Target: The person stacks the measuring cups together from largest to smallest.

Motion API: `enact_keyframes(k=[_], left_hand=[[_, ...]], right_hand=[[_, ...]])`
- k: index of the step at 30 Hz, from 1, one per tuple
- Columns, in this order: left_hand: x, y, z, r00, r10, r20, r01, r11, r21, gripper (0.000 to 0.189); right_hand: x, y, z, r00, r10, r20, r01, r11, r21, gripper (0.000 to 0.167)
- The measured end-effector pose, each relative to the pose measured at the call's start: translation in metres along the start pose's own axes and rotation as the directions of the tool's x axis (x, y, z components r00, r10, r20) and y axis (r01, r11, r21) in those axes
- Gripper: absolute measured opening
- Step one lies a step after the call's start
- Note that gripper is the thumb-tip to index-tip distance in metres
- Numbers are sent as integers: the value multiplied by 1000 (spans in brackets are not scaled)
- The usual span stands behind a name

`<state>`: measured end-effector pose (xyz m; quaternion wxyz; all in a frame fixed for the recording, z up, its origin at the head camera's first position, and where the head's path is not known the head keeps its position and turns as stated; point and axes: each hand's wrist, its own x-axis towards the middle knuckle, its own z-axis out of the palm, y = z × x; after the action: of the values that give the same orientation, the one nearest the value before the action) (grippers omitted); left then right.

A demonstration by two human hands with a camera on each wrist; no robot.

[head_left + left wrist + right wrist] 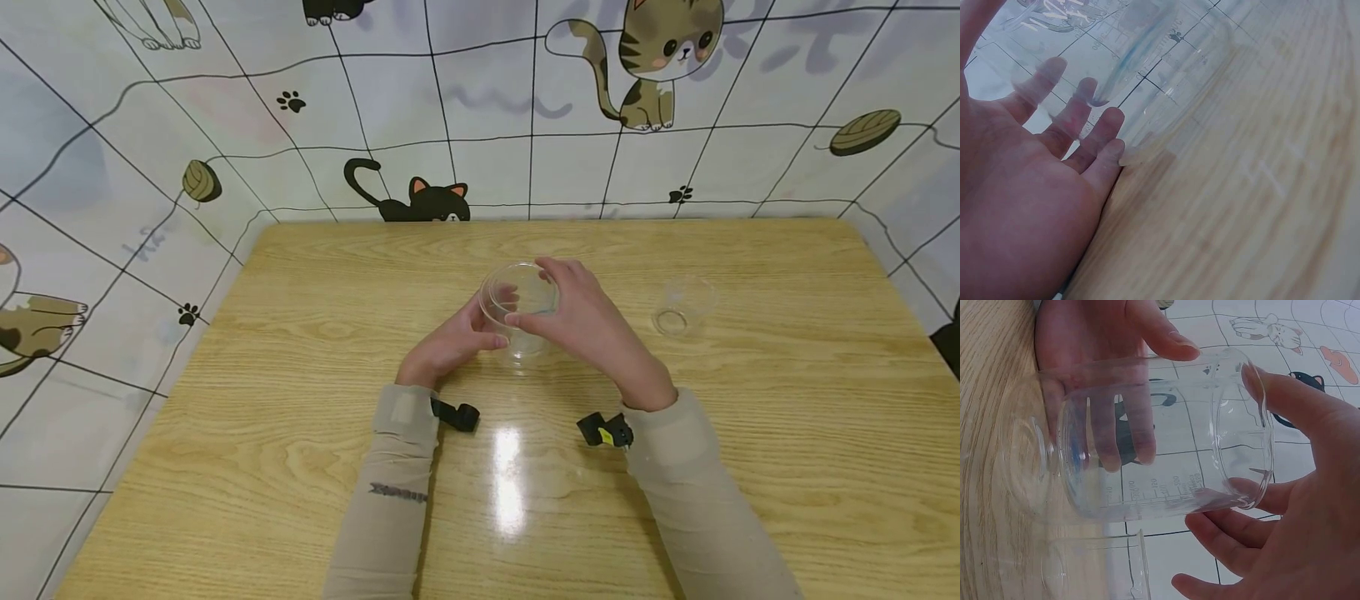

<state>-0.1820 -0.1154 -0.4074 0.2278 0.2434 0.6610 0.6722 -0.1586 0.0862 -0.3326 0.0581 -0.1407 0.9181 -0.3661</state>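
Note:
A clear glass beaker with printed markings [1175, 478] stands upright inside a larger clear beaker [1019, 434], its bottom a little above the larger one's bottom. My right hand [588, 321] holds the inner beaker at its rim, thumb on the near side and fingers on the far side. Lower down, my left hand [453, 342] grips the outer beaker from the left, thumb in front and fingers seen through the glass behind. In the left wrist view, the fingers [1100, 128] lie along the glass close over the table.
A smaller clear beaker [671, 321] stands on the wooden table [300, 333] to the right of my right hand. Behind the table rises a white wall covering [495, 100] with cat drawings. A bright light reflection lies on the table between my forearms.

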Motion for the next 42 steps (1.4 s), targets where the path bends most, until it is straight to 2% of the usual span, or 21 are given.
enact_keyframes(k=[19, 25, 28, 31, 42], left_hand=[[0, 2, 0, 1000, -9, 7, 9, 1000, 29, 69], [3, -8, -3, 1000, 10, 4, -10, 1000, 5, 69], [2, -6, -3, 1000, 10, 10, -10, 1000, 15, 69], [0, 1, 0, 1000, 6, 16, -6, 1000, 19, 69], [0, 1, 0, 1000, 17, 18, -17, 1000, -6, 69]], right_hand=[[1, 2, 0, 1000, 4, 8, -4, 999, 53, 91], [0, 1, 0, 1000, 14, 25, -16, 997, 76, 90], [0, 1, -1, 999, 17, 33, -19, 997, 81, 90], [-1, 0, -1, 999, 24, 39, -27, 996, 84, 89], [1, -1, -1, 998, 21, 60, -25, 998, 66, 90]])
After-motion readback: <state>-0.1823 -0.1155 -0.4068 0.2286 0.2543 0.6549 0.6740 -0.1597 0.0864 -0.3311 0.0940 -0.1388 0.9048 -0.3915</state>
